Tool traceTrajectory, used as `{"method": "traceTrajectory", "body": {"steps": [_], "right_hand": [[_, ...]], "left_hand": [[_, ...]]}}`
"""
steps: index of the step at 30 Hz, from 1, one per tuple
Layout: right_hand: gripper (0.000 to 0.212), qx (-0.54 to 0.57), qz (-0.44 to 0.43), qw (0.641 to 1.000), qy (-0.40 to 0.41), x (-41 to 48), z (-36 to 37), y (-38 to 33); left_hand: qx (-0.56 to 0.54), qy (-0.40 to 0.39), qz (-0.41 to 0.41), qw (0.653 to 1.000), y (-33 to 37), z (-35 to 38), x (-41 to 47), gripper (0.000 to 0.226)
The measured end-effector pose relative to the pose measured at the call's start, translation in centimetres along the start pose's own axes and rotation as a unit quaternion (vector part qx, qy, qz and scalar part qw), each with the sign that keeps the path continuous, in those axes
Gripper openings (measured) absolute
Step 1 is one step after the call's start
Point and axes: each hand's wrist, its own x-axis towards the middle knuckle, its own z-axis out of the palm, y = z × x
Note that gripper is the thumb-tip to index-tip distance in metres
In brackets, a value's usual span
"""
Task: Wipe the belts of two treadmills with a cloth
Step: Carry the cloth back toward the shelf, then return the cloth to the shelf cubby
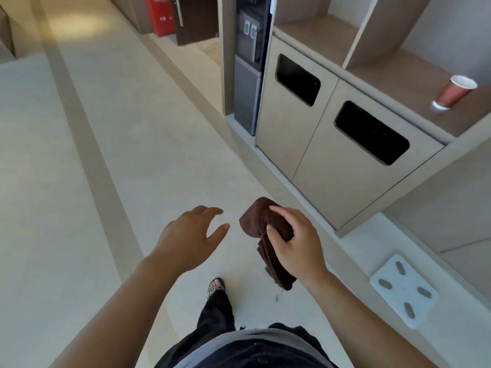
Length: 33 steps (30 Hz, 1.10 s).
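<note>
Right hand (295, 243) up in front of the body, forearm coming in from the lower right, and its grip is clamped on the cloth (253, 217): thumb (273, 232) pressed across the front, fingers curled round the back. The cloth is dark brown, bunched into a wad above the fist, with the rest hanging down in folds below the wrist, a loose thread dangling off the bottom end. It is held in the air above the floor (106, 155), touching nothing else. Left hand (190, 235) is out beside it, palm down, fingers spread and gently curved, thumb pointing toward the cloth; that grip is apart and holds nothing, with a clear gap between its fingertips and the wad. Below the hands, one foot (216, 285) in a woven sandal is planted on the pale floor under a black trouser leg. Off to the right stands a beige cabinet (318, 166) with two doors, each with a rounded slot: the far slot (297, 79) and the near slot (372, 132) are both black inside, and what they hold cannot be told. Just left of the cabinet, in its own niche, stands a dark water dispenser (249, 62). On the shelf (385, 73) above the doors stands a red paper cup (454, 92), white inside, contents not visible. A white scale (405, 290) lies on the floor near the cabinet's lower corner. Far back, a red box (160, 14) stands by a dark door.
</note>
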Motion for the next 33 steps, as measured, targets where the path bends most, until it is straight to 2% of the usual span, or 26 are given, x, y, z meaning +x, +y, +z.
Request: {"method": "traceTrajectory", "body": {"steps": [7,13,18,22,27,33], "right_hand": [[0.038,-0.022,0.090,0.985,0.147,12.2,-2.3,1.0],[0.035,-0.037,0.151,0.960,0.232,18.4,-5.7,3.2],[0.033,-0.032,0.178,0.948,0.261,25.2,-9.4,8.0],[0.034,-0.031,0.175,0.951,0.254,29.8,-12.6,11.9],[0.033,-0.014,0.193,0.939,0.283,35.6,-17.5,16.4],[0.033,-0.006,0.212,0.928,0.306,39.4,-22.3,18.6]], "left_hand": [[0.043,-0.033,0.170,0.984,3.5,-5.4,19.5,0.048],[0.041,-0.079,0.266,0.960,9.1,-5.7,29.3,0.048],[0.044,-0.091,0.288,0.952,13.2,-4.4,37.4,0.048],[0.042,-0.088,0.275,0.957,16.0,-3.0,42.9,0.050],[0.026,-0.088,0.272,0.958,20.9,-1.5,49.9,0.049],[-0.001,-0.133,0.286,0.949,26.1,-0.3,55.2,0.045]]}}
